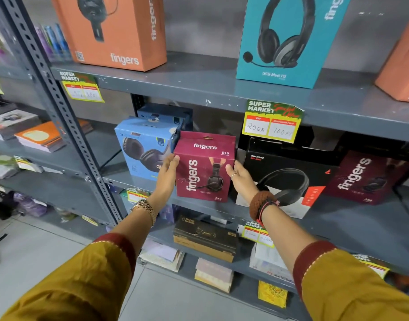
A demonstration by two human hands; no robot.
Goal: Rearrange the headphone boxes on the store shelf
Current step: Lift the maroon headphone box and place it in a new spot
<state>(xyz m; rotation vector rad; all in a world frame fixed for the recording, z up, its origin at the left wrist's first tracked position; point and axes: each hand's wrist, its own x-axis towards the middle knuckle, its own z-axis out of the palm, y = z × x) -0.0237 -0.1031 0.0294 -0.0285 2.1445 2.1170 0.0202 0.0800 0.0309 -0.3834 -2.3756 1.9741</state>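
A maroon "fingers S10" headphone box point(203, 172) stands upright at the front of the middle shelf point(337, 218). My left hand point(167, 176) presses flat on its left side with the thumb on the front corner. My right hand point(241, 179) touches its right edge with the fingertips, so the box sits between both hands. A light blue headphone box point(141, 147) is just left of it, with a darker blue box point(166, 113) behind. To the right are a black headphone box point(286, 177) and a second maroon "fingers" box point(365, 177).
The top shelf holds an orange "fingers" box point(115, 31), a teal headset box point(284, 38) and another orange box point(400, 66). A yellow price tag point(273, 121) hangs over the black box. A perforated steel post point(60, 107) rises at left. A black-gold box point(205, 237) lies below.
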